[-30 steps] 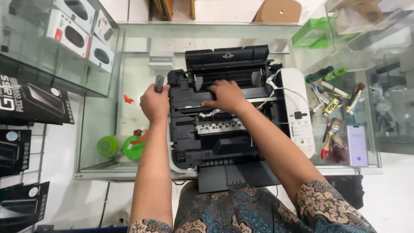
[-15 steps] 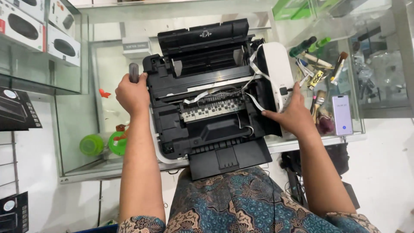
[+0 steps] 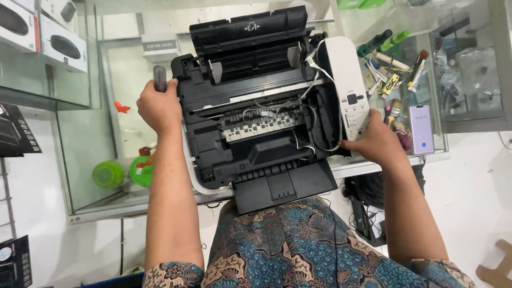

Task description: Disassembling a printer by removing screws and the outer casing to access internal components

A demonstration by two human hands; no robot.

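I see my left hand [image 3: 158, 109] clenched round a small grey cylindrical tool handle [image 3: 159, 78], knuckles against the left edge of the opened black plastic printer [image 3: 256, 106]. Left forearm runs straight up from my lap. Right hand [image 3: 376, 143] w/ fingers spread grips the printer's detached white side panel [image 3: 349, 90] at its lower end, arm angled in from the right. Printer sits on the glass-topped bench [image 3: 133, 80], front tray overhanging twd me. Brushes & bottles [image 3: 392, 58] plus a phone [image 3: 421, 129] lie right of it; white floor below.
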